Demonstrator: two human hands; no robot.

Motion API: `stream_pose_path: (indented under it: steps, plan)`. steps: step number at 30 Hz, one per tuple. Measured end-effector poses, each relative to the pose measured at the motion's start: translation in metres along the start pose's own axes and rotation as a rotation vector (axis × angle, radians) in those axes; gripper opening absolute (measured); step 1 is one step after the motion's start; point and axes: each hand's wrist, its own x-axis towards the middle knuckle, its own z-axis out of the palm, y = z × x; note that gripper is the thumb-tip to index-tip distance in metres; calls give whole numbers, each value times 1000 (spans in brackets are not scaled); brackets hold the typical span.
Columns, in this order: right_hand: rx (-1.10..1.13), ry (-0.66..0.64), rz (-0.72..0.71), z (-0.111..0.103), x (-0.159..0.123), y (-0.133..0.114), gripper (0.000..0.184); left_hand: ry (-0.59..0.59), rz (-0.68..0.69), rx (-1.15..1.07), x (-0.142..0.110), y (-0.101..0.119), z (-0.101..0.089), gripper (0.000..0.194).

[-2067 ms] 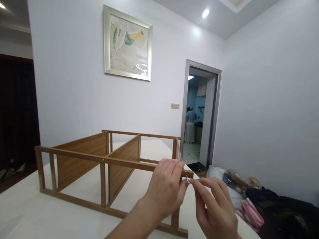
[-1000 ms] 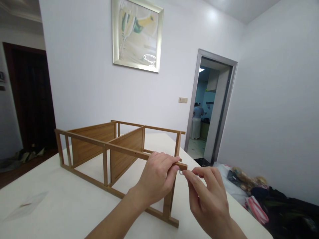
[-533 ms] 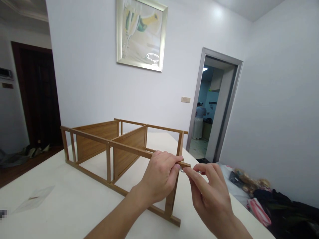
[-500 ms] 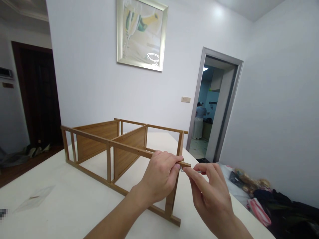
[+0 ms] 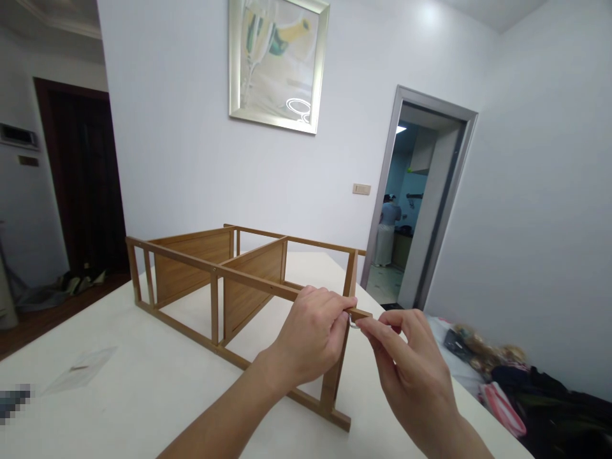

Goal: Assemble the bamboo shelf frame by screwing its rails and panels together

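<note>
A brown wooden shelf rack [image 5: 255, 290] lies on its side on the white table [image 5: 157, 401]. My left hand [image 5: 313, 331] is wrapped round the rack's upper rail near its right end. Just past that grip, my right hand [image 5: 414, 363] pinches a thin, bent metal hex key [image 5: 354, 324] between thumb and fingers. The key's short arm meets the underside of the rail, close to my left thumb. Its tip and whatever it fits into are hidden.
A clear plastic bag [image 5: 83, 368] with a small piece in it lies on the table's left side. Clothes [image 5: 545, 395] are heaped beyond the right edge. Through the doorway a person [image 5: 386, 229] stands in another room. A framed picture [image 5: 277, 64] hangs on the wall.
The view has shifted slightly, so everything sits a little further right. My left hand keeps its grip on the rail; my right hand still pinches the hex key, with its fingers slightly moved.
</note>
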Motion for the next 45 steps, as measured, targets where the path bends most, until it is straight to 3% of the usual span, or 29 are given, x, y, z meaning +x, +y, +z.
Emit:
stream_pose_path:
  steps: [6, 20, 26, 45]
  plan:
    - [-37, 2, -30, -1, 2, -4, 27, -13, 5, -3, 1, -1, -1, 30]
    - [-95, -101, -113, -7, 26, -14, 22, -171, 0, -58, 3, 5, -22, 35]
    - [-107, -96, -243, -1, 36, -2, 17, -175, 15, -8, 6, 2, -19, 31]
    - [-119, -125, -314, 8, 36, 14, 24, -235, 45, 37, 10, -3, -20, 32]
